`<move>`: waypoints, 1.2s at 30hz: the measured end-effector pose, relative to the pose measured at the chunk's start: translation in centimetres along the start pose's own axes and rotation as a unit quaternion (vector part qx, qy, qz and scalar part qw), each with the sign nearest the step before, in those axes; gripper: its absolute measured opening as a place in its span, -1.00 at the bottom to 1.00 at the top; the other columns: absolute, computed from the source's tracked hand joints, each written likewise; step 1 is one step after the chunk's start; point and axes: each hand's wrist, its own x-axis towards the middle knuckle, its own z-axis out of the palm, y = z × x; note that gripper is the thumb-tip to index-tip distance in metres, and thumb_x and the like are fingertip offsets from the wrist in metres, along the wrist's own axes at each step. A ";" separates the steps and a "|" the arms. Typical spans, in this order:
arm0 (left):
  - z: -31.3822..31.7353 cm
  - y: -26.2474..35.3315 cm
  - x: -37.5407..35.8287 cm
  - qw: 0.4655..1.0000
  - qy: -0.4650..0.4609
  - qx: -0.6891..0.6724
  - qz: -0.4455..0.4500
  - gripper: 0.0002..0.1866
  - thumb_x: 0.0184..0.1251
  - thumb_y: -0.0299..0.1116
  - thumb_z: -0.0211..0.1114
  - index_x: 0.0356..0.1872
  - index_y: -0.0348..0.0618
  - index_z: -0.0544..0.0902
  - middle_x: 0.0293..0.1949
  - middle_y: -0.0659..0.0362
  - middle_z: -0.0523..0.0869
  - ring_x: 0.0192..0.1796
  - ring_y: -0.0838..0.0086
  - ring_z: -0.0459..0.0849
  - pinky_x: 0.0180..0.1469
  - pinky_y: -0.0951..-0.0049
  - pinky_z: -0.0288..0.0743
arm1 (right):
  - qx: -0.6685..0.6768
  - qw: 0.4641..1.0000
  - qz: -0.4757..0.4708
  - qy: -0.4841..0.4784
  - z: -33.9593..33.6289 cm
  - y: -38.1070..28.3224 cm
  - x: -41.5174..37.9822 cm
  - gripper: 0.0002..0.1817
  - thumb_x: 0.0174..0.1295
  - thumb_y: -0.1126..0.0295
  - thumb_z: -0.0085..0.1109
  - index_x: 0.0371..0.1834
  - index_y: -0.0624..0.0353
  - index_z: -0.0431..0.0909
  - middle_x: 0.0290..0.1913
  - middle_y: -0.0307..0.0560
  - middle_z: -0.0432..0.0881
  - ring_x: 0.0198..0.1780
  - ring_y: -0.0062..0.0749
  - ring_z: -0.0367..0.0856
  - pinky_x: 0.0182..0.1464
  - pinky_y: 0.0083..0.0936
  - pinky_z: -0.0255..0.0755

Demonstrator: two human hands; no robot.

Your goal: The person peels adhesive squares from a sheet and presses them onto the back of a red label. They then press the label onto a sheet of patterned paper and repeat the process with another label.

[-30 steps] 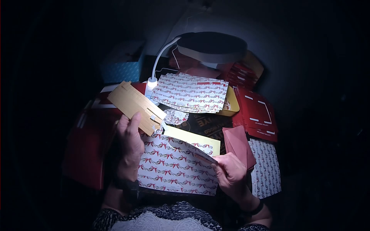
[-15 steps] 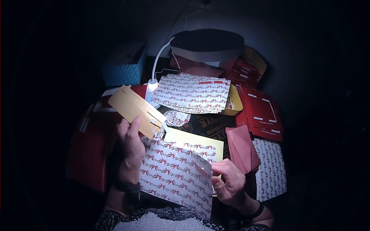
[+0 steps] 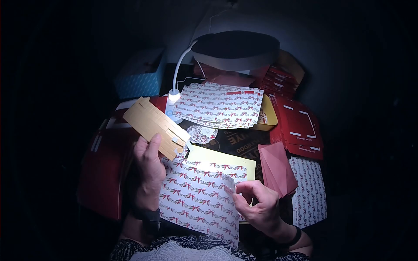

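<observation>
My left hand [image 3: 150, 163] grips a tan card of narrow strips [image 3: 152, 126], its thumb on the front face. A few pale tabs stick out at the card's lower right end. Below it, a white sheet printed with garlands and red bows [image 3: 196, 195] lies tilted in front of me. At that sheet's upper right corner, my right hand [image 3: 257, 204] has thumb and forefinger closed on the edge, which curls up a little. Another bow-printed piece and a pale yellow sheet [image 3: 217, 155] show behind it.
A stack of bow-printed sheets [image 3: 220, 104] lies beyond, by a lit lamp [image 3: 174, 95]. Red wallets [image 3: 300, 124], pink envelopes [image 3: 277, 169] and patterned sheets [image 3: 308, 191] are on the right. A red stack [image 3: 102, 174] stands left, a blue box [image 3: 139, 82] behind. A yellow tin [image 3: 271, 114] is partly covered.
My right hand has shifted slightly left and its fingertips have moved along the printed sheet's edge to the upper corner. The left hand still holds the tan card.
</observation>
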 end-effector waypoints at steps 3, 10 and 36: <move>0.0 0.1 0.0 1.000 -0.001 0.006 -0.004 -0.78 0.34 -0.43 0.11 -0.12 -0.37 0.58 -0.25 0.14 0.66 -0.26 0.58 0.62 -0.18 0.57 0.52 | 0.017 1.000 0.008 -0.002 0.2 0.3 0.1 -0.73 0.03 0.50 0.36 -0.20 0.26 0.54 -0.44 -0.11 0.65 -0.57 -0.52 0.56 -0.51 -0.60 0.46; 0.3 0.2 -0.1 1.000 0.000 0.002 -0.005 -0.77 0.35 -0.44 0.09 -0.10 -0.37 0.59 -0.24 0.11 0.69 -0.23 0.54 0.65 -0.13 0.55 0.52 | 0.014 1.000 -0.015 -0.021 0.0 0.2 0.8 -0.49 0.04 0.50 0.37 0.11 0.27 0.47 -0.43 -0.08 0.65 -0.57 -0.53 0.55 -0.51 -0.58 0.46; 0.0 0.0 0.0 1.000 -0.005 0.009 -0.008 -0.75 0.36 -0.42 0.11 -0.07 -0.40 0.56 -0.17 0.08 0.66 -0.16 0.54 0.62 -0.05 0.53 0.51 | 0.025 0.993 -0.071 -0.094 -0.3 1.0 2.2 -0.55 0.09 0.48 0.38 0.04 0.28 0.43 -0.38 -0.02 0.64 -0.54 -0.53 0.55 -0.50 -0.59 0.46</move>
